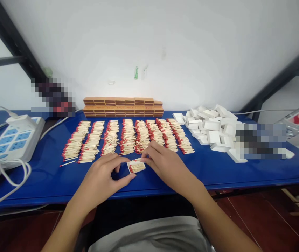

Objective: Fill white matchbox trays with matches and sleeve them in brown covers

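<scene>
While the left hand (102,179) pinches a matchbox tray (131,163), the right hand (165,161) meets its corner, grip unclear.

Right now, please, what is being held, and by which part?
The left hand holds a white rectangular tray of red-tipped matches by its left end; right hand unclear.

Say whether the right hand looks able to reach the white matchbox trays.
Probably yes: the right hand would pass over low-lying matches toward the white matchbox trays, with nothing tall between.
</scene>
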Available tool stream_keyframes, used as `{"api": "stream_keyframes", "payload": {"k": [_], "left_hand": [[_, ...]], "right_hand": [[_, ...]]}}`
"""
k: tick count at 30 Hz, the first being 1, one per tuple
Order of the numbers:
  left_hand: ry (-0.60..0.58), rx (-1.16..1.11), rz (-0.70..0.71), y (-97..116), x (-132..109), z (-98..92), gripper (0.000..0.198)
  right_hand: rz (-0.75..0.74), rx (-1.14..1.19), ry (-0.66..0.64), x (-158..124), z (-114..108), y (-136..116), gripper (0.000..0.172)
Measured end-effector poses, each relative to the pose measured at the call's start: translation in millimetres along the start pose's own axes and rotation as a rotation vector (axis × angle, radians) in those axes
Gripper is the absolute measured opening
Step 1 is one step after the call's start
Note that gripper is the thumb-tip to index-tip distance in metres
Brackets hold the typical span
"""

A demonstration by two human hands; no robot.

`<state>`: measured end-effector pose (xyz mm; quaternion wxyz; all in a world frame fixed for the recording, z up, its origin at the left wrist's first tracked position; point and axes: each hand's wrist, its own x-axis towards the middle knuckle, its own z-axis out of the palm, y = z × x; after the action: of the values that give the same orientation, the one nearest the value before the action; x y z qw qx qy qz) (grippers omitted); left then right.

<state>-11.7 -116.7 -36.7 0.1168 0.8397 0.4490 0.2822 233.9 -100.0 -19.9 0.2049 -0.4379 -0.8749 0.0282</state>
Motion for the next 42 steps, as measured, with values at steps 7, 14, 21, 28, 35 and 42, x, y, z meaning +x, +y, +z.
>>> {"api": "stream_keyframes", "payload": {"k": [7,14,21,28,35,42], "left_hand": [[0.009,-0.019,0.012,0.8,-1.1,0.8,0.022],[0.002,-0.026,0.002,1.0,-2.0,0.2,0.023],[-0.015,-0.018,-0.012,1.4,-0.1,0.0,0.023],[-0.01,-0.014,-0.007,1.0,-0.6,1.0,0.022],[-0.01,-0.02,0.003,0.6,-0.6,1.0,0.023],[-0.014,-0.021,-0.003,1.0,-1.3,0.7,0.023]], "right_hand": [[-0.026,0.114,0.001,-1.8,-2.4,-1.1,0.012],[0.141,0.069,0.018,4.0,2.5,24.3,0.004],[0.144,0.026,-0.012,4.8,5.4,20.2,0.013],[0.091,0.033,-0.037,-5.4,-3.9,21.2,0.007],[0.13,0.063,-0.046,-5.7,-10.0,21.2,0.009],[0.229,-0.001,0.041,9.3,-3.1,19.9,0.016]]}}
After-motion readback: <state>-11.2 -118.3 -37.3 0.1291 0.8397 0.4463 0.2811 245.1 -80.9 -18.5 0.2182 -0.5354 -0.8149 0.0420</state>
